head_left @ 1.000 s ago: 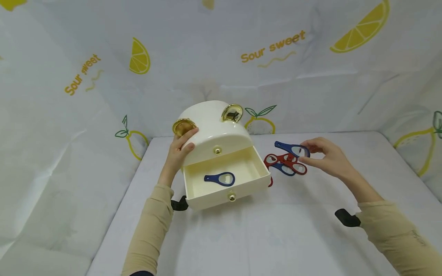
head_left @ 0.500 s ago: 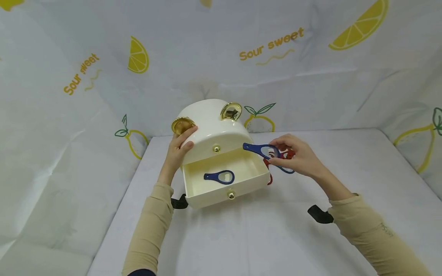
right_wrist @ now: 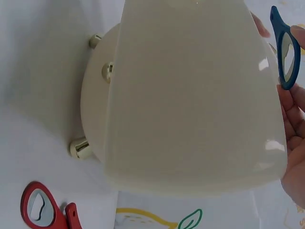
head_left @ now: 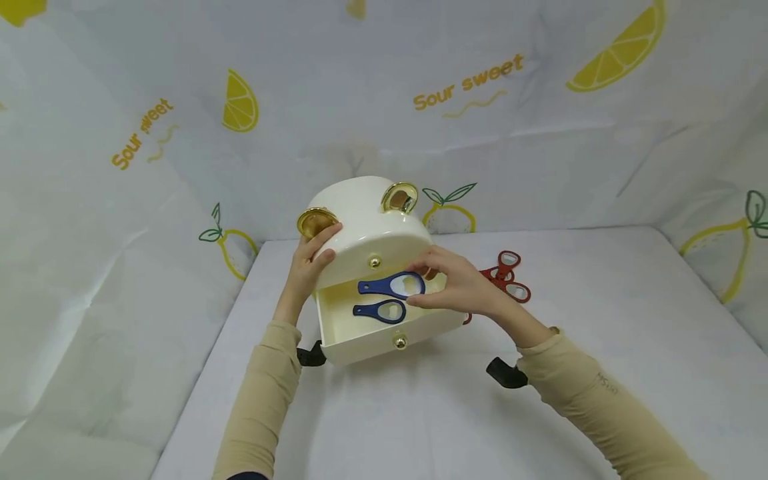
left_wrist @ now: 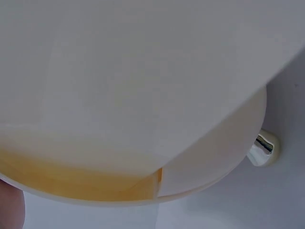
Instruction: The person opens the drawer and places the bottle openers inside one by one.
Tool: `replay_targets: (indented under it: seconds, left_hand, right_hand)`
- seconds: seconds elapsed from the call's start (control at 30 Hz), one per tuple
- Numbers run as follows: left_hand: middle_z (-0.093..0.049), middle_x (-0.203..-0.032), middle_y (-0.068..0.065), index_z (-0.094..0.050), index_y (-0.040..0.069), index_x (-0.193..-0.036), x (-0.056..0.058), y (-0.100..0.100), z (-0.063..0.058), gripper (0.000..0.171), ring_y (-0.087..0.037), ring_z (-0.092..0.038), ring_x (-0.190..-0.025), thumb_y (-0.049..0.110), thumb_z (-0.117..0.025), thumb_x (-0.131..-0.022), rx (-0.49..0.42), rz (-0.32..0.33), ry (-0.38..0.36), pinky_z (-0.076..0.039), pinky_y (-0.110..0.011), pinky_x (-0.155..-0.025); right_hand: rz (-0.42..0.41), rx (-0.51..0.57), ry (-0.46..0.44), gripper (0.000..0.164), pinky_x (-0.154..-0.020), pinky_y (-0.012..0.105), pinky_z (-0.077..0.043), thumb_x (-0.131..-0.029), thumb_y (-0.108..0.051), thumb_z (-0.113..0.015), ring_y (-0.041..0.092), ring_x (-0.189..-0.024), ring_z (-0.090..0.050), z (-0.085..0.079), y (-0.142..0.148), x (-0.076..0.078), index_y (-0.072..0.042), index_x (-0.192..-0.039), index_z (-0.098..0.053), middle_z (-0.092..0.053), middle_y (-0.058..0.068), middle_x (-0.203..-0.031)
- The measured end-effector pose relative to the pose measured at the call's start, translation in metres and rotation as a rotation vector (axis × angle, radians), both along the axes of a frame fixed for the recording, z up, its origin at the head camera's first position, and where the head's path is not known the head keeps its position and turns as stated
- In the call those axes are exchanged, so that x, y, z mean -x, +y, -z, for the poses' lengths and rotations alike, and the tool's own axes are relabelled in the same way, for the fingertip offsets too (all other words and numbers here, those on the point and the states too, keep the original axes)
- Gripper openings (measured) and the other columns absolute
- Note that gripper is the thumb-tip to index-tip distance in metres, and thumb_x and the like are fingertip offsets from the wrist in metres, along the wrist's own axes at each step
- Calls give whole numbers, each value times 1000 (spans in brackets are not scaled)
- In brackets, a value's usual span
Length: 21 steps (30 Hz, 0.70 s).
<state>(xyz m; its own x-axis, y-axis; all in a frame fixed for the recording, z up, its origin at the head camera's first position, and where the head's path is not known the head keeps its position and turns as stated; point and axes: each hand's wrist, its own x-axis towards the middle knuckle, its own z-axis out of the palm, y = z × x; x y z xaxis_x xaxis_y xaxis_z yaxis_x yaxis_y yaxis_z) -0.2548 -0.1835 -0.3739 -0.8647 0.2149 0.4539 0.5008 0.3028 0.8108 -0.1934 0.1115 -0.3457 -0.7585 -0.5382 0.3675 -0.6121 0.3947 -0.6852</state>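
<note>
A glossy white drawer box (head_left: 360, 200) with gold ears stands on the table, its lower drawer (head_left: 366, 348) pulled out. My left hand (head_left: 305, 260) rests on the box's left side by the gold ear, thumb along the front. With thumb and fingertips, my right hand (head_left: 459, 280) pinches the round end of a blue bottle opener (head_left: 373, 287) over the drawer. That opener (right_wrist: 276, 21) also shows at the right of the right wrist view. Below it, a second blue bottle opener (head_left: 367, 311) lies in the drawer. The left wrist view is mostly filled by white plastic.
Several red bottle openers (head_left: 505, 268) lie on the white table to the right of the box, partly behind the right wrist. A cloth backdrop (head_left: 336, 73) printed with lemons hangs behind. Black wrist mounts (head_left: 507, 373) jut from the sleeves.
My right hand has carried the blue bottle opener leftward from above the red openers to over the drawer. The left hand and the box stay in place.
</note>
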Motion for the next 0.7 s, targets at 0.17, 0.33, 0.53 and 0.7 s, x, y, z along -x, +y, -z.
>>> replay_targets:
  seconds: [0.17, 0.33, 0.53, 0.7]
  left_hand:
    - [-34, -137, -12, -55, 18, -130, 0, -1, 0, 63, -22, -45, -102, 60, -56, -84, -6, 0, -20, -45, -22, -73]
    - [-33, -139, -14, -54, 13, -131, 0, -1, 0, 66, -19, -42, -107, 59, -56, -84, -10, 11, -5, -44, -21, -76]
    - [-31, -140, -20, -52, 6, -130, 1, 0, -2, 76, -17, -38, -110, 64, -54, -82, 4, 10, 16, -39, -25, -80]
    - [-32, -139, -21, -52, 5, -130, 1, 1, 0, 80, -18, -39, -109, 67, -53, -80, 0, 6, -3, -39, -25, -81]
  right_hand:
    - [-31, -85, -88, 40, -82, 40, -49, -71, -28, -80, 17, -93, -55, -2, -20, 1, -12, -106, -68, -62, -1, -99]
    - [-39, -177, -133, 39, -83, 37, -48, -73, -31, -78, 18, -95, -56, 2, -29, 7, -12, -105, -68, -62, 0, -100]
    - [-53, -318, -121, 39, -82, 31, -47, -71, -33, -77, 15, -92, -57, 6, -36, 19, -11, -102, -71, -62, 1, -98]
    - [-89, -415, -133, 39, -83, 29, -45, -70, -32, -77, 15, -89, -54, 10, -41, 25, -8, -100, -70, -61, 2, -96]
